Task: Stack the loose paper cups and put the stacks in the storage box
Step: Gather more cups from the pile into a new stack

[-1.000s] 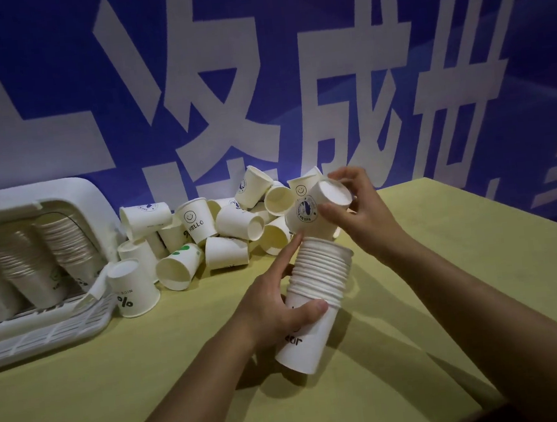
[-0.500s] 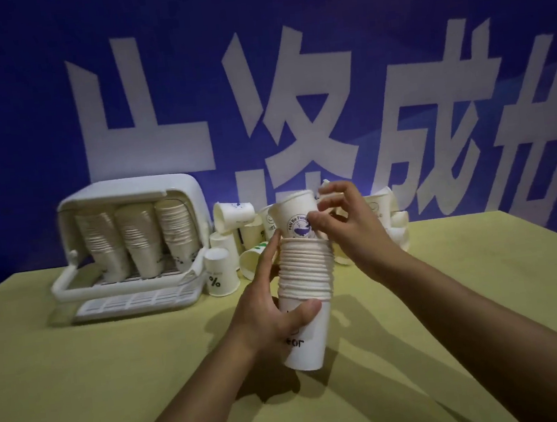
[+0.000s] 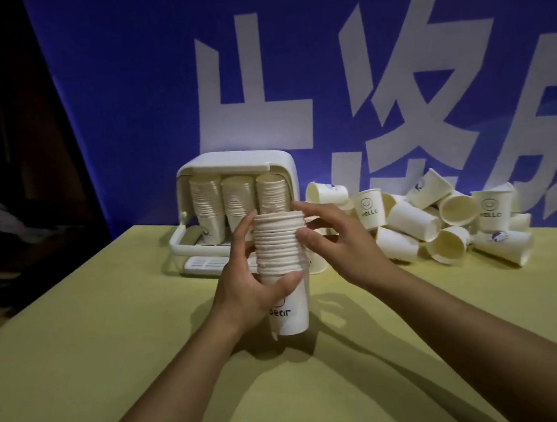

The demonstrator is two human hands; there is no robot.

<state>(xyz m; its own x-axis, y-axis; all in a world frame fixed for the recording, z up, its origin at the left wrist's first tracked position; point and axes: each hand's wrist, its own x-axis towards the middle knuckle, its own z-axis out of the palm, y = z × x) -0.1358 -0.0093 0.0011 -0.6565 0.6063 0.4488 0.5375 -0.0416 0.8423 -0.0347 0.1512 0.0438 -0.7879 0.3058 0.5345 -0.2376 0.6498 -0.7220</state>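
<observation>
Left hand point(image 3: 248, 293) wraps around the lower part of the cup stack point(image 3: 283, 272), thumb across the front, holding it upright above the yellow table point(image 3: 113, 348). Right hand point(image 3: 333, 239) grips the stack's upper rims from the right side. Behind it stands the white storage box point(image 3: 241, 161), three stacks inside. Loose cups point(image 3: 443, 221) lie heaped to the box's right.

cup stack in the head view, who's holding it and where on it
Both hands hold the cup stack: the left hand wraps its lower part, the right hand grips the stacked rims near the top.
</observation>
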